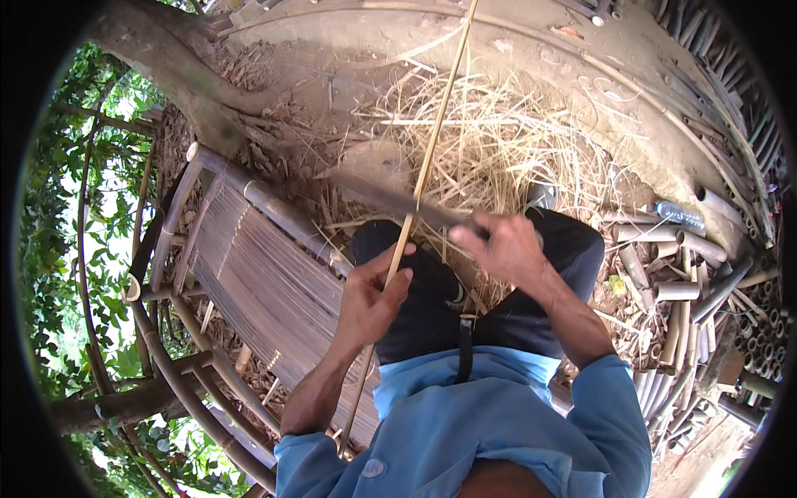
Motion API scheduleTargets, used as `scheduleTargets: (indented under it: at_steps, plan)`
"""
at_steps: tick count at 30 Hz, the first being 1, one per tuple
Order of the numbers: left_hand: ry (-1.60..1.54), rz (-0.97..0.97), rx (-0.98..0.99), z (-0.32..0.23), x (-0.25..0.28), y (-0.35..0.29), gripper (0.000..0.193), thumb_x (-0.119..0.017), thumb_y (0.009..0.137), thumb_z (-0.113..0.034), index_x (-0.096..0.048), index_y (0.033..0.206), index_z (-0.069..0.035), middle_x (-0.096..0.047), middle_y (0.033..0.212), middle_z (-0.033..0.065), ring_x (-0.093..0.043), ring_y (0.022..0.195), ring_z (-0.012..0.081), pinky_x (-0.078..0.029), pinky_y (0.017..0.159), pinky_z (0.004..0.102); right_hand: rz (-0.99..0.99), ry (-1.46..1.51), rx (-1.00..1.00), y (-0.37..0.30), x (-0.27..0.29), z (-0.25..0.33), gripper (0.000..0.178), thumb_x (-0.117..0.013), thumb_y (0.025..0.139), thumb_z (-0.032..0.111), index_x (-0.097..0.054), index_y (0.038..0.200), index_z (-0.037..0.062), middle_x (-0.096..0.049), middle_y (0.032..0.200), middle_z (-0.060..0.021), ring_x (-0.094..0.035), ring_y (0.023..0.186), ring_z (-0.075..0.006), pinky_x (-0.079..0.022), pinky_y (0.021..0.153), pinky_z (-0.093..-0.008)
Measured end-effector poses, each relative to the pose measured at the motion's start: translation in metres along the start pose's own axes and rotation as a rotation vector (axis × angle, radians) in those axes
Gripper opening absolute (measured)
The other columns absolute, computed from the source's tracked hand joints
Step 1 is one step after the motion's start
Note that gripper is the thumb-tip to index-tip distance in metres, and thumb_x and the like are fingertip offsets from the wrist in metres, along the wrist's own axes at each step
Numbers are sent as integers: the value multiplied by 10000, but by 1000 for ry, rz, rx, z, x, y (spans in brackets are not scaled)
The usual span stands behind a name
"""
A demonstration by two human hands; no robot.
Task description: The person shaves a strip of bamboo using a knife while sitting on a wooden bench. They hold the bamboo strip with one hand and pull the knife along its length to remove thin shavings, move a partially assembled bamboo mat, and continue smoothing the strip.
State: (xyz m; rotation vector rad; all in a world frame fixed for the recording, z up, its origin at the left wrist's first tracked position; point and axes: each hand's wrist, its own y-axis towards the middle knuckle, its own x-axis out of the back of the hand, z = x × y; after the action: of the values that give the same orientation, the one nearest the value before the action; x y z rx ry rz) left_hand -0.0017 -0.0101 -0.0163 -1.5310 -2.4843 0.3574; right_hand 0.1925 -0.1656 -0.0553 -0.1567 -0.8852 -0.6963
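Note:
A long, thin bamboo strip runs from the top of the view down past my left side. My left hand is closed round it above my lap, thumb and fingers pinching it. In my right hand is the handle of a long-bladed knife, its blade pointing left and smeared by motion. The blade crosses the strip just above my left hand; whether it cuts into the strip or only touches it, I cannot tell.
A slatted bamboo bench stands at my left. Pale shavings cover the ground ahead. Cut bamboo pieces and a plastic bottle lie at the right. A tree trunk rises at the far left.

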Motion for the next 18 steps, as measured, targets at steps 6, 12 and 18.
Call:
scheduleTargets:
  at_steps: [6, 12, 18]
  plan:
    - [-17, -2, 31, 18, 15, -34, 382, -595, 990, -49, -603, 1367, 11, -474, 657, -85, -368, 550, 4, -253, 490, 229, -27, -125, -15, 25, 9, -38, 681, -560, 930, 717, -703, 815, 61, -583, 504, -132, -649, 483, -308, -512, 469, -449]
    - [223, 50, 102, 25, 23, -96, 350, -638, 967, -78, -660, 1305, 9, -515, 653, -60, -422, 594, -8, -295, 499, 214, -163, -269, -319, 99, 59, -168, 792, -430, 974, 748, -763, 1016, 30, -556, 497, -93, -615, 478, -237, -497, 451, -450]
    - [324, 91, 218, 59, 58, -145, 406, -653, 936, -50, -654, 1339, 6, -569, 650, -28, -502, 605, 25, -395, 528, 216, -331, 728, -618, 88, 48, -127, 648, -563, 956, 630, -697, 986, -2, -618, 619, -62, -493, 442, -139, -430, 462, -345]
